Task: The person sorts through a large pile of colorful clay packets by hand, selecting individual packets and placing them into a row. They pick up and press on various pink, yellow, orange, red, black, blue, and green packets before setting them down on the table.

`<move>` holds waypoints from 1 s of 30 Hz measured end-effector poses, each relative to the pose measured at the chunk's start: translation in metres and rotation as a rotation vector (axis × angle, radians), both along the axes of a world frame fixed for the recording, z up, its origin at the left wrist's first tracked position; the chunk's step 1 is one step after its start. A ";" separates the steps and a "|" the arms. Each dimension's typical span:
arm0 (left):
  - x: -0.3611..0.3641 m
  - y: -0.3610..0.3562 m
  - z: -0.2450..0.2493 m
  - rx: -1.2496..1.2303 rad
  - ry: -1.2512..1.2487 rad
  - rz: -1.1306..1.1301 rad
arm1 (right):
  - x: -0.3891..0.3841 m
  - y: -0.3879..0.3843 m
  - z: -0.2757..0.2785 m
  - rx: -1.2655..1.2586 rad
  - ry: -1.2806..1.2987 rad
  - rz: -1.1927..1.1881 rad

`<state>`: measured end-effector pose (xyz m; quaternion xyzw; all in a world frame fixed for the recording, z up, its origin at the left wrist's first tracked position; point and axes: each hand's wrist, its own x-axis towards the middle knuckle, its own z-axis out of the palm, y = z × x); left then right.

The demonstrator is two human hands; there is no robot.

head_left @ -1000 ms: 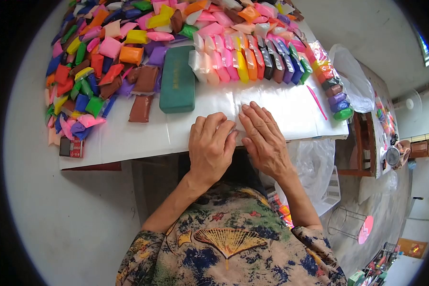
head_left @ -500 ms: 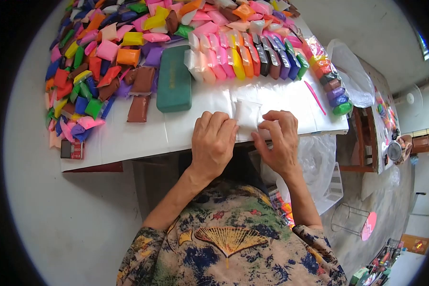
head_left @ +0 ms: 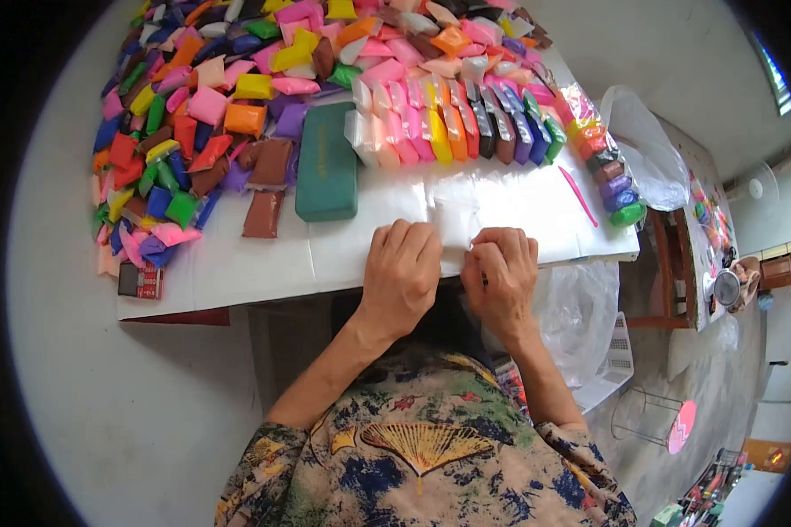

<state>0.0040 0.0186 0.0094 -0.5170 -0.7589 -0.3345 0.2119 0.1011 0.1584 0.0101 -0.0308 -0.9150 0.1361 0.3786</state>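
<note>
A white packet (head_left: 455,223) lies on the white table covering near its front edge, between my two hands. My left hand (head_left: 402,272) is closed, its curled fingers against the packet's left side. At the packet's lower right corner, my right hand (head_left: 503,277) is pinched shut with the fingertips on the edge. Beyond them stand rows of coloured packets (head_left: 457,132), with a green case (head_left: 327,162) to their left. A pink tool (head_left: 578,198) lies to the right.
Many loose coloured packets (head_left: 206,105) cover the table's left and back. A brown packet (head_left: 262,214) lies left of the case. A strip of coloured packets (head_left: 608,167) runs along the right edge. Plastic bags (head_left: 580,307) hang below it.
My right hand's fingers have closed onto the packet's right corner. My left hand stays at its left side. The view has shifted slightly, so the table sits lower.
</note>
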 end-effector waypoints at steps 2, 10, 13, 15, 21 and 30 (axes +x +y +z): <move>0.000 -0.003 -0.004 0.050 -0.056 -0.028 | 0.003 -0.001 0.001 -0.214 -0.002 0.053; -0.002 -0.020 0.002 0.151 0.016 -0.020 | -0.012 -0.008 0.027 -1.352 -0.200 0.218; -0.010 -0.032 0.006 0.134 0.061 0.063 | -0.024 -0.013 0.029 -1.311 -0.161 0.247; -0.014 -0.040 0.008 0.178 0.053 0.144 | -0.037 -0.024 0.028 -1.068 -0.080 0.217; -0.022 -0.057 0.005 0.262 -0.049 0.432 | -0.082 -0.055 0.008 -0.401 0.003 0.040; -0.028 -0.057 -0.006 0.271 -0.194 0.438 | -0.090 -0.056 0.004 -0.292 -0.120 0.050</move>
